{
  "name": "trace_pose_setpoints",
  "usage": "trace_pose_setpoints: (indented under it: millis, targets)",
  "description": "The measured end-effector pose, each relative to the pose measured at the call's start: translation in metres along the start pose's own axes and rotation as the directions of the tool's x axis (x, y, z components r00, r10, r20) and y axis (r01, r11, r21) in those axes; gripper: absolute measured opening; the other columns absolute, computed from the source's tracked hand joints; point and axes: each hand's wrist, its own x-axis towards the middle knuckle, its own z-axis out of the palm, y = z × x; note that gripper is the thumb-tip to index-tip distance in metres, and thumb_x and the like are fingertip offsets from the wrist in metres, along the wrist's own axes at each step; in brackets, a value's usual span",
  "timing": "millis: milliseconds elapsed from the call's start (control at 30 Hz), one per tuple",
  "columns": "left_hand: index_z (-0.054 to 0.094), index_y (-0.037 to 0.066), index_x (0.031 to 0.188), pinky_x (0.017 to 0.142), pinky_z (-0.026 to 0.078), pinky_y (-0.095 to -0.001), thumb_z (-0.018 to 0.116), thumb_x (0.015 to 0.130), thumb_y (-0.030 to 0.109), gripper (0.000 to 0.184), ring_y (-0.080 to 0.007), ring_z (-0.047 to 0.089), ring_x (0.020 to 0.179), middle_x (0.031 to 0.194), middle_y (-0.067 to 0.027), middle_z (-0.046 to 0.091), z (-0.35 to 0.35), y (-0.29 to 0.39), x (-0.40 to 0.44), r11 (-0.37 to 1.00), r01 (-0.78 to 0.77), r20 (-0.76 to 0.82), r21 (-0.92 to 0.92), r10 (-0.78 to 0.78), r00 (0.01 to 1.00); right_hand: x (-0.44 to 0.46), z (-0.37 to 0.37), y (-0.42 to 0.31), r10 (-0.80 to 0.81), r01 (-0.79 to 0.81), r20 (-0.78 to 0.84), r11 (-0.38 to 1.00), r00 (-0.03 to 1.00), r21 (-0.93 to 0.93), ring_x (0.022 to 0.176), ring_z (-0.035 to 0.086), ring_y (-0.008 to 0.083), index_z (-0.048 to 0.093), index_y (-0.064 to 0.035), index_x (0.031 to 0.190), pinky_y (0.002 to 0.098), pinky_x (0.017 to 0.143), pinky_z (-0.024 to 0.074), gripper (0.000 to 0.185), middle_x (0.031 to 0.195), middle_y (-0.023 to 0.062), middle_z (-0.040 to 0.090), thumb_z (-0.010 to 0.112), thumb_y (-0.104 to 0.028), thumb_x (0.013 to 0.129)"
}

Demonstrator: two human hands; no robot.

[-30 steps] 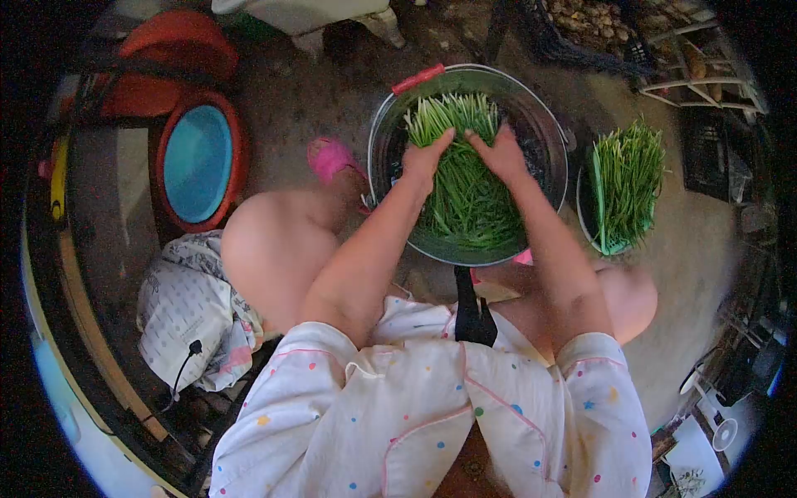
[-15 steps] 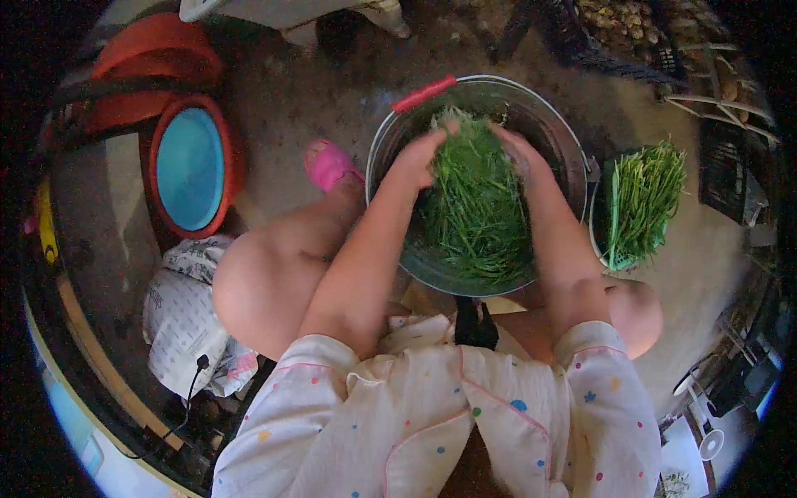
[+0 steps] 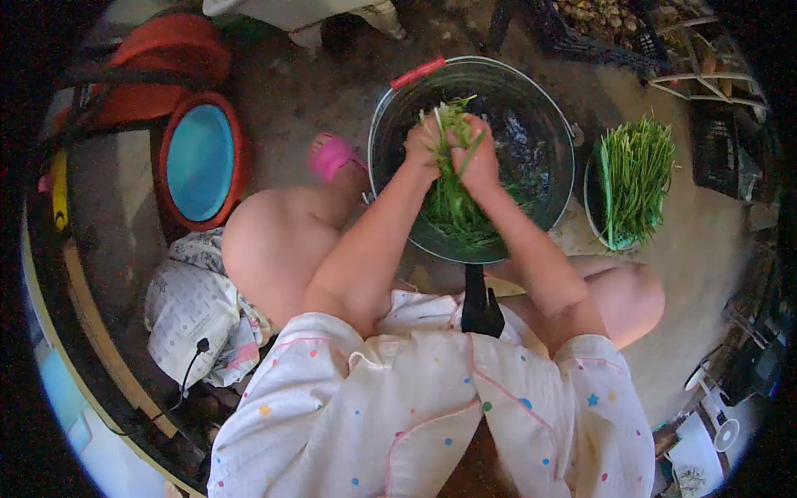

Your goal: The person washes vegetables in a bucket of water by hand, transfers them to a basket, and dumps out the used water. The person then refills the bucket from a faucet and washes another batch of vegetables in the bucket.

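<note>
Over a metal bucket (image 3: 549, 178) with a red-gripped wire handle (image 3: 418, 74), both my hands clutch a bunch of chives (image 3: 453, 197), long thin green stalks with paler ends. My left hand (image 3: 422, 148) wraps around the bunch on its left side. On the right side, close by, my right hand (image 3: 477, 158) grips the same stalks with fingers closed. The pale ends poke up above my hands, while the green leaves hang down into water in the lower part of the bucket.
Right of the bucket, a basket (image 3: 591, 217) holds more upright chives (image 3: 638, 178). A red tub with a blue basin (image 3: 199, 162) stands at left, near a pink shoe (image 3: 334, 157). A white patterned bag (image 3: 187, 319) lies by my left knee. A dark crate (image 3: 594, 46) is at back right.
My hands have come closer together and now squeeze the chives into a narrow bunch; before, they were apart around a loose, spread-out mass. More of the bucket's water shows at right.
</note>
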Motion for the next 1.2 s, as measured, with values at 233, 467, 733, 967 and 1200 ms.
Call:
trace_pose_setpoints:
  millis: [233,467,733,967,1200]
  targets:
    - [0.051,-0.007,0.126,0.089,0.046,-0.0373,0.062,0.086,0.047,0.067,-0.0270,0.058,0.107,0.122,-0.0169,0.059,0.027,0.044,-0.078,0.934,-0.147,-0.071,0.327,0.180,0.981,0.040,-0.088,0.033,0.133,-0.137,0.354,0.990,0.926,-0.014,0.112,0.059,0.0265,0.045,-0.0046,0.135,0.0357,0.095,0.0438,0.059,0.120,0.0147,0.063,0.067,-0.023,0.082]
    - [0.049,-0.012,0.125,0.097,0.040,-0.0406,0.067,0.083,0.039,0.069,-0.0345,0.052,0.116,0.126,-0.0251,0.054,0.003,0.021,-0.075,0.776,-0.257,-0.234,0.577,0.458,0.858,0.037,-0.102,0.065,0.402,-0.359,0.265,0.912,0.876,-0.199,0.120,0.054,0.0323,0.045,0.0035,0.136,0.0380,0.101,0.0407,0.060,0.130,0.0227,0.055,0.055,-0.023,0.083]
    - [0.033,-0.015,0.136,0.107,0.033,-0.0398,0.076,0.071,0.055,0.105,-0.0389,0.042,0.129,0.138,-0.0323,0.040,0.020,-0.025,-0.053,0.776,-0.097,-0.348,0.623,0.386,0.854,0.004,-0.005,0.068,0.272,-0.261,0.005,0.925,0.962,-0.276,0.122,0.049,0.0394,0.029,0.0096,0.140,0.0443,0.099,0.0420,0.095,0.132,0.0317,0.047,0.051,-0.064,0.085]
    - [0.035,-0.003,0.142,0.097,0.043,-0.0429,0.074,0.079,0.040,0.085,-0.0331,0.047,0.123,0.142,-0.0194,0.041,-0.017,-0.066,0.035,0.349,0.398,-0.435,0.848,0.029,0.900,0.009,0.047,0.212,0.609,-0.409,0.102,0.638,0.787,-0.653,0.067,0.062,0.0276,0.038,0.0014,0.138,0.0400,0.056,0.0511,0.077,0.112,0.0221,0.059,0.063,-0.050,0.086]
    - [0.043,0.009,0.140,0.089,0.049,-0.0452,0.065,0.087,0.039,0.065,-0.0290,0.056,0.113,0.140,-0.0117,0.045,-0.046,-0.062,0.035,0.689,0.471,-0.331,0.550,-0.338,0.881,0.030,0.010,0.168,0.786,-0.818,0.433,0.550,0.441,-0.168,0.089,0.061,0.0266,0.047,0.0001,0.134,0.0447,0.074,0.0493,0.066,0.121,0.0140,0.059,0.066,-0.040,0.084]
